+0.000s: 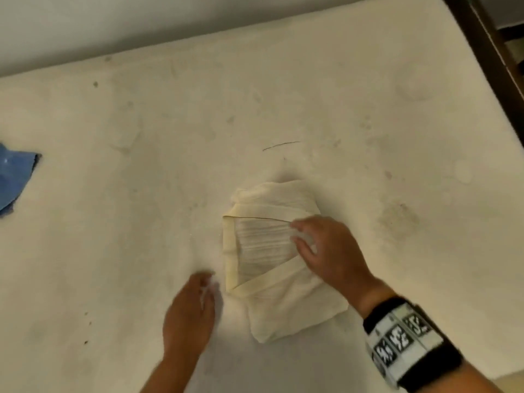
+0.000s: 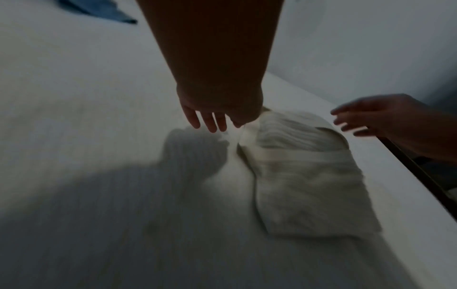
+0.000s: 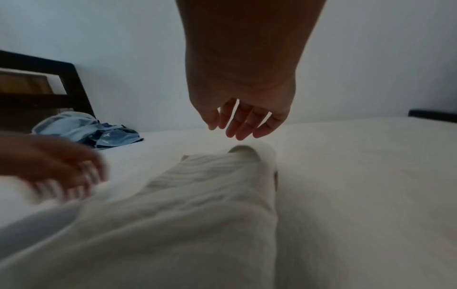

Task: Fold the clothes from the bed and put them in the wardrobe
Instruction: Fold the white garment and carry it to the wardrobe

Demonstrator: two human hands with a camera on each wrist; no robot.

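A home bedroom: a bare cream mattress against a plain wall, a dark wooden bed frame along its edge, clothes lying on the mattress

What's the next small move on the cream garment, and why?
Probably slide both hands under the folded cream garment and lift it. It looks compactly folded on the bed; the right hand hovers over it and the left hand beside it, both open with no grip yet.

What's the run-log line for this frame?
cream garment: folded, on bed | left hand: open, beside it | right hand: open, over it | blue clothes: unfolded
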